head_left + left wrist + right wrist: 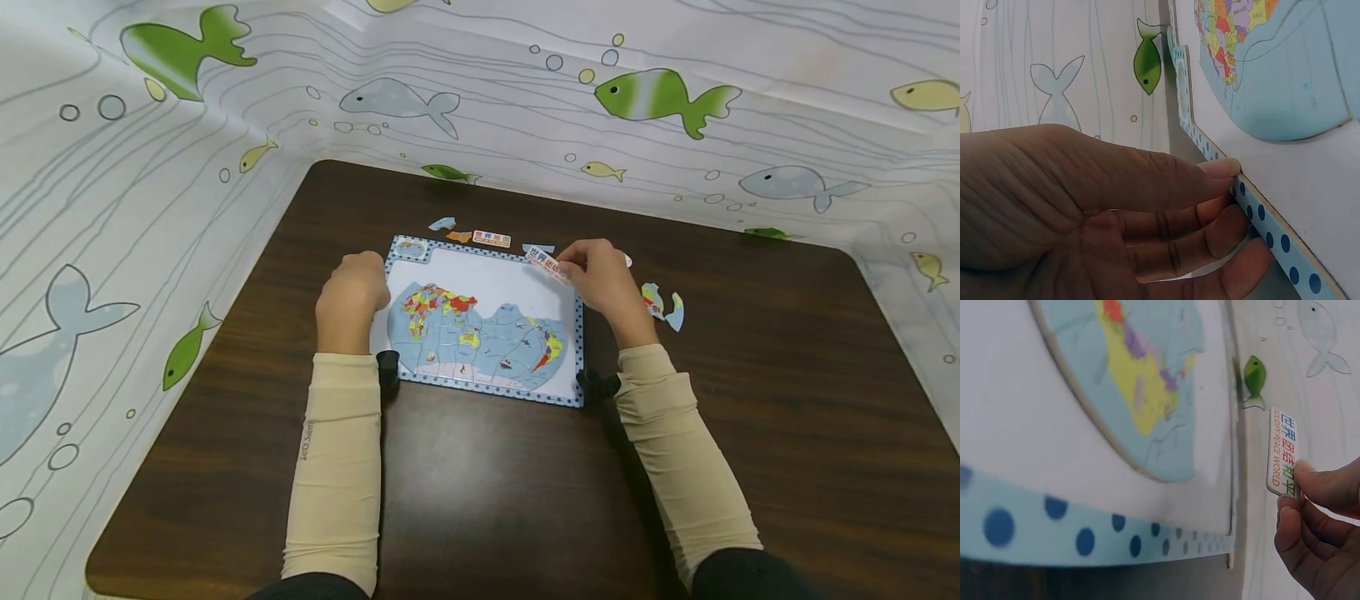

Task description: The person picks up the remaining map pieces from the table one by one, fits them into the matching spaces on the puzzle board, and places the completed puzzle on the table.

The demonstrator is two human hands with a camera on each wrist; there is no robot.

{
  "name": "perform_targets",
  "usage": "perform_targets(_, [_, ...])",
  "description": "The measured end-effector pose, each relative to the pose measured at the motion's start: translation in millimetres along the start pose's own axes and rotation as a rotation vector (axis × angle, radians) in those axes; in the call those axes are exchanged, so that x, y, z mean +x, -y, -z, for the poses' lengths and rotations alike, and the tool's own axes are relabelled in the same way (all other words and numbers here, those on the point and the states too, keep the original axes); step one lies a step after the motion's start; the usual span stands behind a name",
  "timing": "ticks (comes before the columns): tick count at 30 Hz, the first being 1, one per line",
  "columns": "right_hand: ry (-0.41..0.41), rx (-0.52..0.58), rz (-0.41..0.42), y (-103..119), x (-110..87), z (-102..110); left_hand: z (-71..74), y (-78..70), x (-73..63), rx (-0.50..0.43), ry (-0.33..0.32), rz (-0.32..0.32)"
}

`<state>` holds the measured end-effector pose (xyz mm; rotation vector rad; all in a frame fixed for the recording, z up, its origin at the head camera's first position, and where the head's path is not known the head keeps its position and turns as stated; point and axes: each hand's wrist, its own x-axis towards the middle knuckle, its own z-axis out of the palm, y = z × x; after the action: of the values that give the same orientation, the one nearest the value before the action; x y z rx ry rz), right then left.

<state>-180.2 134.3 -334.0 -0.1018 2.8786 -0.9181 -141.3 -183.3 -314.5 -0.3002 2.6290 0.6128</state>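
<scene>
A puzzle board [450, 271] with a dotted blue border lies on the table, a partly filled world map [491, 346] across its lower part. At its left border, my left hand [352, 292] pinches the edge; in the left wrist view the thumb [1166, 178] lies at the rim and the fingers curl against the border's outer side. My right hand [603, 283] holds a white rectangular puzzle piece [1282, 453] with coloured lettering between thumb and fingertips. In the head view this piece overlaps the board's top right corner.
Beyond the board's far edge lie a second lettered piece [492, 239], an orange piece [459, 237] and blue pieces, one [442, 223] at the left. Two map pieces, one [677, 312] curved, lie right of my right hand. Fish-patterned sheeting [517, 83] rises behind the brown table [480, 467].
</scene>
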Motion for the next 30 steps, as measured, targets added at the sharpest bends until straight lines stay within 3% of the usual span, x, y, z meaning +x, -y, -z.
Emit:
perform_targets(12, [0.124, -0.038, 0.025, -22, 24.5, -8, -0.2, 1.1, 1.3, -0.008, 0.0, -0.004])
perform_targets(30, [0.116, -0.093, 0.105, -30, 31.5, -11, -1.6, -0.5, 3.3, 0.002, -0.011, 0.01])
